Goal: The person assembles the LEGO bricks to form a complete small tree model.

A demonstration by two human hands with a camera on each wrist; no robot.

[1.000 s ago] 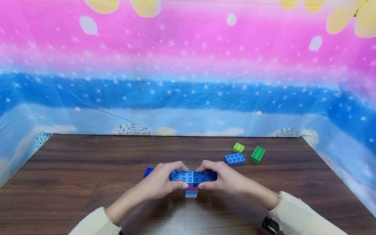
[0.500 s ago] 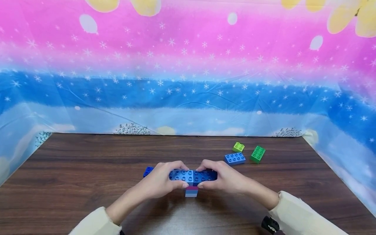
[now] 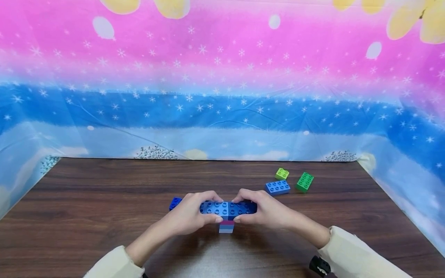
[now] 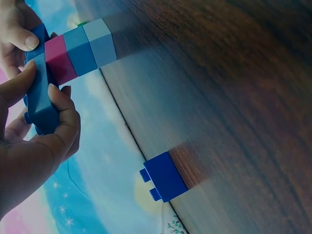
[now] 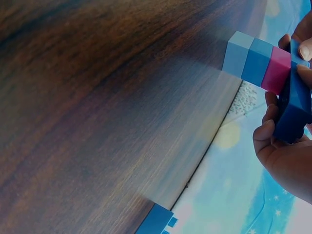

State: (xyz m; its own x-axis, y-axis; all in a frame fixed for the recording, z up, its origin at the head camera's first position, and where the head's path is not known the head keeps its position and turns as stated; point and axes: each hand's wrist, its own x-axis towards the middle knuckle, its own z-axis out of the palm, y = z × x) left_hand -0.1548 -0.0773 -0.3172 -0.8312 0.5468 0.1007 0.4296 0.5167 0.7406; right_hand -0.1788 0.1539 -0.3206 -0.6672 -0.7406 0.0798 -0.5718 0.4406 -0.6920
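Observation:
My left hand (image 3: 189, 214) grips a medium-blue toy building brick (image 3: 216, 209), thumb on the near side and fingers on the far side. In the same way my right hand (image 3: 269, 210) holds a dark-blue brick (image 3: 242, 209). The two bricks lie end to end across the top of a short column. Under them, the left wrist view shows a magenta brick (image 4: 60, 59), a blue brick (image 4: 81, 48) and a pale-blue brick (image 4: 100, 43) at the bottom, standing on the table. Both hands' fingertips meet near the seam between the top bricks.
A royal-blue brick (image 3: 175, 203) stands on the table (image 3: 104, 185), partly behind my left hand. Farther back on the right lie a blue brick (image 3: 277, 187), a lime brick (image 3: 282, 173) and a green brick (image 3: 305, 182). A printed cloth (image 3: 222, 116) hangs behind the table.

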